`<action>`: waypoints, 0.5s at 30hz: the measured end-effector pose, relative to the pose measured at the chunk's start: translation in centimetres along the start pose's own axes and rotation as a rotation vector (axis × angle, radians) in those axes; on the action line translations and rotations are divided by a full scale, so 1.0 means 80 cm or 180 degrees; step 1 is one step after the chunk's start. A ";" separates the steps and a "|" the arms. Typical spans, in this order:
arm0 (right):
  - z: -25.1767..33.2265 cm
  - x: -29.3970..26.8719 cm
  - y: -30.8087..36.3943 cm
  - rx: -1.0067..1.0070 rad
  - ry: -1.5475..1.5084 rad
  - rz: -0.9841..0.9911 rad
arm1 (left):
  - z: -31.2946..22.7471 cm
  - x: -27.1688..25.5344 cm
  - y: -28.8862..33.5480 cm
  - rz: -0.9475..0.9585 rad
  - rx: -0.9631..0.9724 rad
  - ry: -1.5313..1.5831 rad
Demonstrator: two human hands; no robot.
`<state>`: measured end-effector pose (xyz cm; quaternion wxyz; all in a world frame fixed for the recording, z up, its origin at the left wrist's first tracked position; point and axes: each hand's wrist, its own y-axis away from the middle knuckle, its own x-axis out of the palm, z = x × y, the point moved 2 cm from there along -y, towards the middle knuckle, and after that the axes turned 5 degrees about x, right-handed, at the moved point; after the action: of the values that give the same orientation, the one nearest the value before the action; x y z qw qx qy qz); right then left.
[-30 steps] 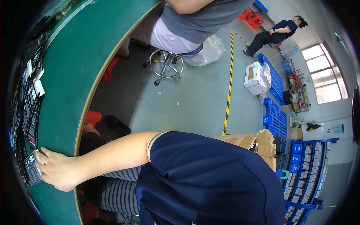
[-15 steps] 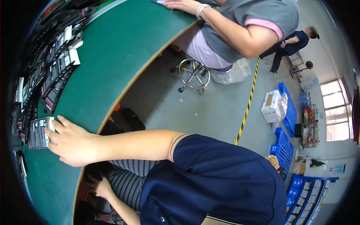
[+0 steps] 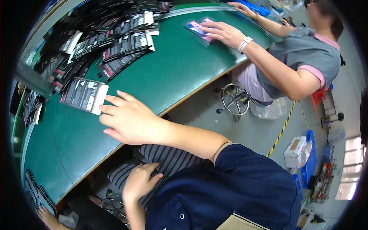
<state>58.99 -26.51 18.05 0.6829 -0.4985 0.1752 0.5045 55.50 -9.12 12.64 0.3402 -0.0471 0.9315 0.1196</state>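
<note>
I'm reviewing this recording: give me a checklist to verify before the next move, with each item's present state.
1. Right hand at the flat black-and-white cardboard box: ok; its fingers reach the white end.
2. Firm grip: cannot tell; the undersides of the fingers are hidden.
3. Left hand at the box: not ok; it rests on the grey-and-black striped trousers.
4. Box separate from the heap of black printed cardboard boxes: cannot tell; any contact is unclear.
5. Co-worker's hand with the white wristband away from the box: ok; it is farther along the glossy green tabletop.
</note>
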 end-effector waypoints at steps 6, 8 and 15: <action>-0.051 -0.061 0.017 -0.0403 -0.1390 0.0261 | -0.043 -0.171 0.002 -0.2638 0.0731 -0.1855; -0.108 -0.098 0.015 -0.0203 -0.0610 -0.0426 | -0.025 -0.190 -0.018 -0.2195 0.0295 -0.2481; -0.303 -0.208 0.051 0.1053 0.1925 -0.0631 | -0.044 -0.165 -0.036 -0.1883 -0.0019 -0.2106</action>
<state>54.69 -55.91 17.65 0.7173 -0.5225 0.3994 0.2303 63.86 -12.74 23.23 0.6394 -0.2719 0.7186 0.0284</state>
